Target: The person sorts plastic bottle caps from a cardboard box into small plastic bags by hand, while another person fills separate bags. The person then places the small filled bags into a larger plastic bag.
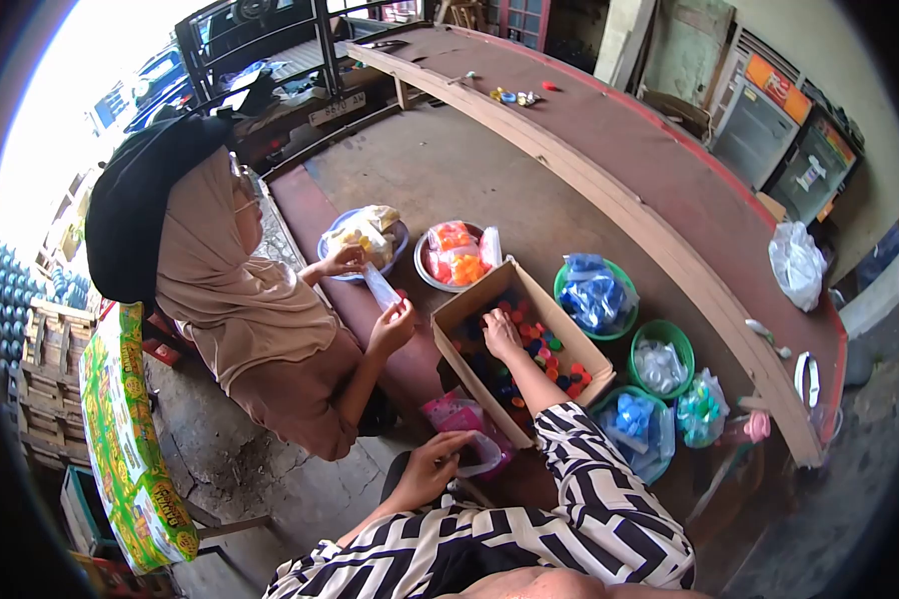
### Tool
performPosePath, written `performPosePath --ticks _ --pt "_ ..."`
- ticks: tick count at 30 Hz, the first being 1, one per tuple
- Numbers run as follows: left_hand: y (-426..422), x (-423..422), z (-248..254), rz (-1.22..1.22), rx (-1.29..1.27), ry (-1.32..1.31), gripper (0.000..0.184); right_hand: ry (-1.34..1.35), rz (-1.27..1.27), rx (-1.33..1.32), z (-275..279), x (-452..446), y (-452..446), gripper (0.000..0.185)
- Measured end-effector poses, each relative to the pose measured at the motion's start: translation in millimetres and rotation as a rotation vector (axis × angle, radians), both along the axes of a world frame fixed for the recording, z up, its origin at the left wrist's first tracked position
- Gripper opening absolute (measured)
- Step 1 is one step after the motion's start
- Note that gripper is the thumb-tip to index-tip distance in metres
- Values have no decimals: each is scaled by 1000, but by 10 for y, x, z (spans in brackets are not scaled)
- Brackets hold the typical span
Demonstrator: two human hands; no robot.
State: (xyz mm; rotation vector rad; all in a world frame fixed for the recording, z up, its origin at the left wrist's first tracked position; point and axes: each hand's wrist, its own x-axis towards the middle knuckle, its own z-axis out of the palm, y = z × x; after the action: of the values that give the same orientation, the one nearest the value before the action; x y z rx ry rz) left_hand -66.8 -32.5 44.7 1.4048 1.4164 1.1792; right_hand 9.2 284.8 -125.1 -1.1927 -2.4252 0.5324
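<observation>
My right hand (501,334) reaches into a cardboard box (594,387) of colored caps (546,353); its fingers point down among the caps, and what they hold, if anything, is hidden. Lower left of the box, my left hand (440,467) grips the edge of a clear plastic bag (482,455). A pink package (449,409) lies beside that bag, against the box's side. To the left, a co-worker (260,319) in a headscarf and dark hat holds a narrow clear bag (382,288) between both hands.
Beyond the box are a blue-rimmed bowl (404,240) and a bowl of red and orange bags (420,268). Green baskets (633,317) with blue and clear bags stand at the right. A wooden beam (609,205) runs along the table; a white bag (797,265) lies beyond it.
</observation>
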Motion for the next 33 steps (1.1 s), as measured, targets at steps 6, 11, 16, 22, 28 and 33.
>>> performPosePath --ticks 6,11,16,22,28,33 --pt "-63 -28 30 66 -77 -16 44 -397 5 25 -499 -314 276 37" --pt "-77 -62 -40 90 -72 2 44 -165 -203 -87 -692 -389 316 36" --pt "-41 -36 -31 85 -142 -68 42 -457 -99 57 -242 -271 199 31" --pt "3 24 -20 55 -109 -47 43 -453 -69 58 -227 39 57 26" --pt "48 70 11 24 -95 -57 41 263 -105 -99 -92 541 -7 27" --pt "112 88 -51 -8 -58 -36 41 465 -96 -187 313 1179 -161 24"
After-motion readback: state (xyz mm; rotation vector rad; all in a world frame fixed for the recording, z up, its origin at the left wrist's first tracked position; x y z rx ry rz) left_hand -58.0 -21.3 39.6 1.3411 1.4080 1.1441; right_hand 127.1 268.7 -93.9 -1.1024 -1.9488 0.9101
